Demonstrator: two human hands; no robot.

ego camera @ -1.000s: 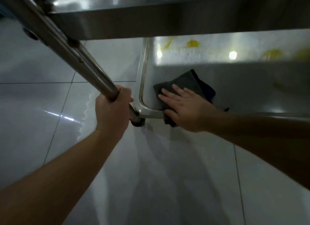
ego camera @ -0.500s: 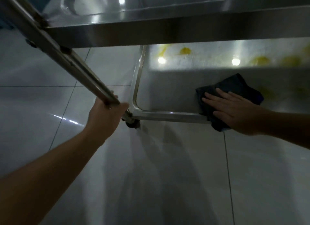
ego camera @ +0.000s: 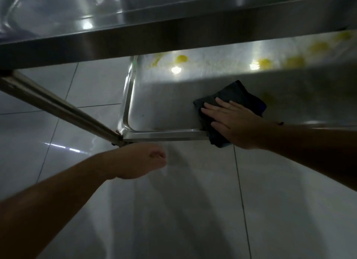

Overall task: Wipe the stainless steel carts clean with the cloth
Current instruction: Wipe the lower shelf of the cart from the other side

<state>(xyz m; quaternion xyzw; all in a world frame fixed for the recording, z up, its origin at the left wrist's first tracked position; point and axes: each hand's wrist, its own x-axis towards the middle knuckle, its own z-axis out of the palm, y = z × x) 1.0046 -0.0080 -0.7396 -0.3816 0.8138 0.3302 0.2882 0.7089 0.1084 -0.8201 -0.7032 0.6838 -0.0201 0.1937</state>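
Right grip (ego camera: pixel 229 121) flat, fingers straight; left grip (ego camera: pixel 143 160) loosely curled.

Cloth (ego camera: pixel 233 98) partly hidden beneath right hand (ego camera: pixel 231 121); upper shelf (ego camera: pixel 173 36) conceals lower shelf's (ego camera: pixel 164 104) far portion; yellow spots (ego camera: pixel 293 61) blurred rightward; both forearms cut by frame edges.
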